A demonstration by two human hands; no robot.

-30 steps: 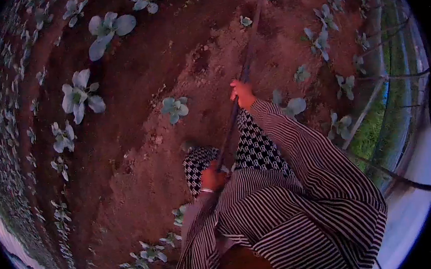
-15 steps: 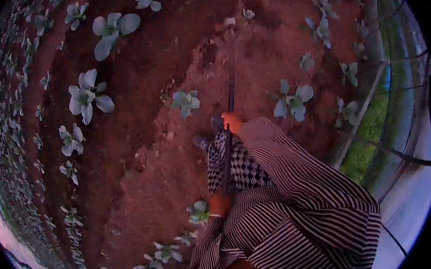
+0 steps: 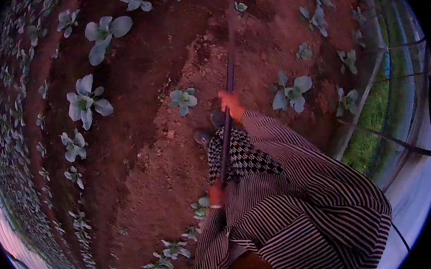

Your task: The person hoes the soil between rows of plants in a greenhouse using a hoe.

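Observation:
A long-handled hoe [image 3: 230, 67] runs from beside my body toward the top of the view, where its far end leaves the picture. My right hand [image 3: 232, 105] is wrapped round the middle of the handle, its arm in a striped sleeve. Lower down, close to my waist, my left hand [image 3: 217, 196] grips the handle's near end. A leafy young plant [image 3: 183, 101] grows to the left of my right hand. Another plant [image 3: 200, 207], partly hidden, is just beside my left hand.
My shoes [image 3: 203, 137] stand on reddish, clumpy soil [image 3: 153, 175]. Rows of broad-leaved plants flank me, including a large one [image 3: 89, 101] on the left and one [image 3: 293, 94] on the right. A pale border [image 3: 363, 110] and grass [image 3: 371, 145] lie further right.
The hoe has moved up and away, so its pale head has left the top of the view. Both hands have moved slightly upward with the handle.

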